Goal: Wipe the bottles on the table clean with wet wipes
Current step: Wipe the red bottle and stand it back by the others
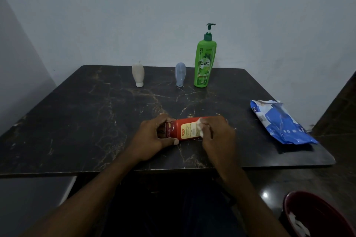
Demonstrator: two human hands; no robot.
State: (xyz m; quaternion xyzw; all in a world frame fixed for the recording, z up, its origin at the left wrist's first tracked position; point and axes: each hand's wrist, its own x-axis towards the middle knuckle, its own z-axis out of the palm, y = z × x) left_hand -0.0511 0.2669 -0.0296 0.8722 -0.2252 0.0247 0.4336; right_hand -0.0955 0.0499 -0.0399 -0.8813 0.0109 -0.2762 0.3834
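Pale grey-blue wall (173, 5) fills the background behind a dark, marble-veined tabletop (77, 117) with rounded corners. Off the table, on the floor past its near right corner, stands a red bin (316, 211) with crumpled white wipes (297, 225) lying inside.

On the tabletop, a blue pack of wet wipes (283, 123) lies flat along the right edge, its torn end turned toward the far right corner. A tall green pump bottle (205, 63) stands upright near the far edge, right of the middle.

The left hand (152, 140) and the right hand (219, 134) meet close to the middle of the near edge, both on a red bottle (185, 128) that lies on its side, lengthwise along that edge, with its yellow label facing up. The left hand's fingers are curled round the bottle's left end, thumb pressed against the near side. The right hand's fingers are bent over the bottle's right part and pinch a bunched white wet wipe (200, 128) against the edge of the label.

Two small bottles stand on their caps near the far edge: a blue-grey bottle (180, 74) just beside the green one on its left, not touching it, and a beige bottle (138, 75) farther left, apart from both.
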